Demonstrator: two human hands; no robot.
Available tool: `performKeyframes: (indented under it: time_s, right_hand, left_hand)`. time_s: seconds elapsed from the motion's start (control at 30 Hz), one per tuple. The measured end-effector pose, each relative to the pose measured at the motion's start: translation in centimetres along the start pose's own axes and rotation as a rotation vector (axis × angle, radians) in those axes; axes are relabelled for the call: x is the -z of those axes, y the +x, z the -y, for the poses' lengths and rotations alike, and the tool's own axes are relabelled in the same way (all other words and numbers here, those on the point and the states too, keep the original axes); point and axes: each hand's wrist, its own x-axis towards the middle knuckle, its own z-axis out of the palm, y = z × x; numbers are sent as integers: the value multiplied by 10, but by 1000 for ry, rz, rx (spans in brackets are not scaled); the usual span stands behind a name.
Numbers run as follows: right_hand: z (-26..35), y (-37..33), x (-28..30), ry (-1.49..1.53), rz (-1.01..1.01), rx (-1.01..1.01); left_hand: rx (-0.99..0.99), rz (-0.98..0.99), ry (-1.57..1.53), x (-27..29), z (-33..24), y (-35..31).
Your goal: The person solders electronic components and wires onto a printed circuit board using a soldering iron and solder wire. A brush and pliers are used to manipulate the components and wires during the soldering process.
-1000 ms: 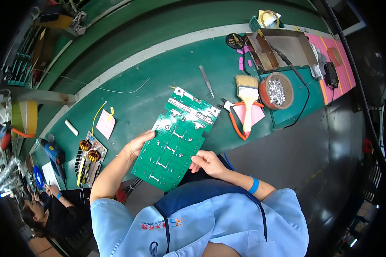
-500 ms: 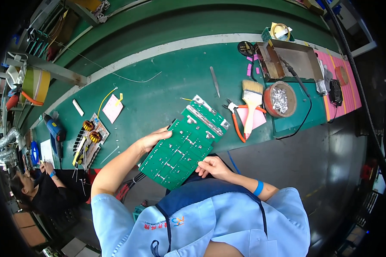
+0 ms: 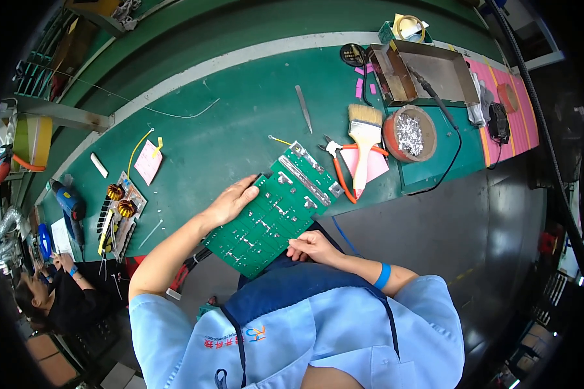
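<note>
A green circuit board [image 3: 266, 217] is held tilted in front of my body, its solder side with silvery joints and a broad tinned strip facing up. My left hand [image 3: 232, 204] is closed on its left edge, thumb on top and the other fingers hidden beneath. At the lower right edge, my right hand [image 3: 313, 247] has its fingers curled, thumb and fingertips pinching the board's rim. From the board's far corner sticks a short yellow wire [image 3: 279, 139] with a ring end. Orange-handled cutters [image 3: 341, 170] and a wooden-handled brush [image 3: 365, 139] lie to its right.
Tweezers [image 3: 303, 109] lie farther back on the green bench [image 3: 240, 91]. At right stand a round tub of solder scraps [image 3: 409, 133], a soldering iron [image 3: 425, 84] and a metal tray [image 3: 448, 74]. Another board with coils [image 3: 120, 211] and a blue heat gun [image 3: 71, 204] lie left, near a co-worker [image 3: 61, 292].
The whole view has shifted, so the bench things appear farther left and higher. Both hands keep their hold on the circuit board, which has come slightly closer to the body.
</note>
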Motion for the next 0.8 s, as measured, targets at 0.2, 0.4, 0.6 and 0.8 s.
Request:
performKeyframes:
  time_s: [0.2, 0.4, 0.6, 0.8]
  right_hand:
    - [52, -46, 32, -310, 20, 378]
    - [143, -47, 180, 540, -536, 799]
    - [154, -30, 273, 1269, -552, 827]
    - [155, -17, 316, 1318, -626, 919]
  left_hand:
    - [-147, -190, 1, 9, 15, 12]
    - [-225, -901, 440, 72, 36, 72]
    - [282, -741, 775, 108, 49, 91]
    - [-32, -732, 889, 104, 57, 77]
